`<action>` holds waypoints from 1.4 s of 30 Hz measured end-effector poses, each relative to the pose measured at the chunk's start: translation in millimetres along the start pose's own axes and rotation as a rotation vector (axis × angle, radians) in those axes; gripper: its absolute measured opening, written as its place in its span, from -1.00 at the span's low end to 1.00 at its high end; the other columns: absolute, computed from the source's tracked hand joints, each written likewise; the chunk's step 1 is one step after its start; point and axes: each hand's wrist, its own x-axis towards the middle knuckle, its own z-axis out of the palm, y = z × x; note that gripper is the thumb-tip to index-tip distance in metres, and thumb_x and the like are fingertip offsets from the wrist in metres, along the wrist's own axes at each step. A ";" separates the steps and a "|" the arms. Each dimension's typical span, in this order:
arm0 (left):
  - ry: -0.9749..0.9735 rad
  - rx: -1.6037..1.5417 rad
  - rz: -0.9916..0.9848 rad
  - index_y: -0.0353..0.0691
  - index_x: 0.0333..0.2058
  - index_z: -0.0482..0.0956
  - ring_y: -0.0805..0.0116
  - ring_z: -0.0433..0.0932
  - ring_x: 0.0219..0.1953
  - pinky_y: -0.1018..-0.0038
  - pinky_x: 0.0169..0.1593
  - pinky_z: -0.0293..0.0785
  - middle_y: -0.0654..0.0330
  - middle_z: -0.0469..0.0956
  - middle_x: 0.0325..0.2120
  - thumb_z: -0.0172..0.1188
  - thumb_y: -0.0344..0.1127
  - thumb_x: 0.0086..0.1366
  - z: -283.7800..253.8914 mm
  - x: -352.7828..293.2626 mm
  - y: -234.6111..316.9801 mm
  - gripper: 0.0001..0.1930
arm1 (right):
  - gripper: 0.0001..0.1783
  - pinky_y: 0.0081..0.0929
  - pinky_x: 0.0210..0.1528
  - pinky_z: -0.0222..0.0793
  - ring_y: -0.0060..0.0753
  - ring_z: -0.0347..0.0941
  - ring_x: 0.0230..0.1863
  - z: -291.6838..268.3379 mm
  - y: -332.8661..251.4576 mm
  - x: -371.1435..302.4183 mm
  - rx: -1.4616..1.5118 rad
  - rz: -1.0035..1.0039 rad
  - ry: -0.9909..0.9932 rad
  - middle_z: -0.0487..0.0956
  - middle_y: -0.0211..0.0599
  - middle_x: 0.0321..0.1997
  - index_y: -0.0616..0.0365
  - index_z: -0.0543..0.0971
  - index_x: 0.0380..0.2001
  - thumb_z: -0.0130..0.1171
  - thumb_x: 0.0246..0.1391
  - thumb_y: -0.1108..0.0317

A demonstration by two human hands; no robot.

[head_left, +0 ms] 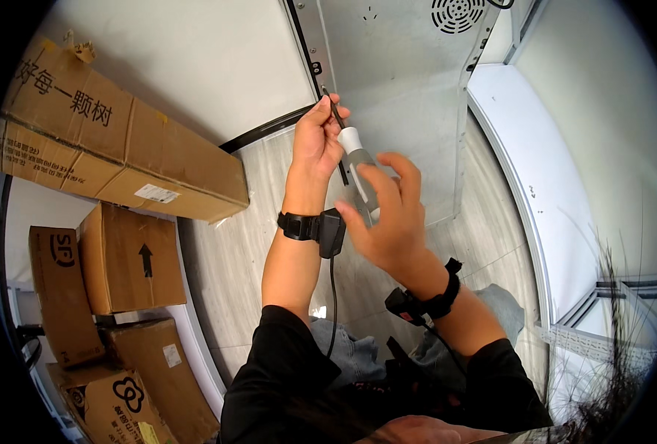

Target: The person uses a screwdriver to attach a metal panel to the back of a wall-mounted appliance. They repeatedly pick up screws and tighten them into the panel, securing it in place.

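A screwdriver (pixel 359 157) with a dark shaft, white collar and grey handle slants up toward the edge of a grey metal panel (pixel 410 81). Its tip meets the panel's left edge strip, where small holes and screws show; whether it sits in a screw is too small to tell. My left hand (pixel 316 142) is closed, its fingertips pinching the shaft near the tip. Over the handle hovers my right hand (pixel 393 214), fingers curved and apart, the thumb off to the handle's left. Any contact between the right fingers and the handle is hard to make out.
A long cardboard box (pixel 188 174) lies at the left, with several more cartons (pixel 132 259) stacked below it. A white ledge (pixel 535 148) curves along the right side. Black wrist straps with cabled modules (pixel 332 232) sit on both my wrists. Pale wood-look floor (pixel 228 255) lies beneath.
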 end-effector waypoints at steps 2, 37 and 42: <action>0.041 0.014 -0.001 -0.31 -0.33 0.48 0.56 0.42 -0.61 0.67 -0.47 0.43 0.16 0.53 -0.56 0.03 -0.30 0.33 2.2 1.7 0.3 -0.82 | -0.61 -0.45 -0.53 0.36 -0.30 0.41 -0.48 3.0 4.0 -6.4 0.052 -0.086 0.049 0.36 -0.13 -0.08 0.23 0.45 -0.18 0.28 -0.15 0.45; -0.059 0.068 -0.041 -0.24 -0.28 0.39 0.50 0.39 -0.67 0.64 -0.63 0.26 0.13 0.53 -0.56 -0.17 -0.27 0.40 14.4 -9.7 -3.4 -0.79 | -0.56 -0.44 -0.51 0.37 -0.20 0.42 -0.41 3.5 12.5 -6.6 -0.045 -0.082 0.046 0.33 -0.13 -0.07 0.18 0.41 -0.12 0.29 -0.11 0.41; -0.120 0.034 -0.071 -0.25 -0.29 0.43 0.46 0.41 -0.62 0.65 -0.65 0.26 0.12 0.53 -0.53 -0.13 -0.27 0.39 7.4 -12.0 -1.8 -0.79 | -0.54 -0.45 -0.50 0.37 -0.18 0.42 -0.40 1.2 11.3 -11.3 -0.082 0.056 -0.048 0.34 -0.09 -0.07 0.18 0.40 -0.10 0.29 -0.11 0.41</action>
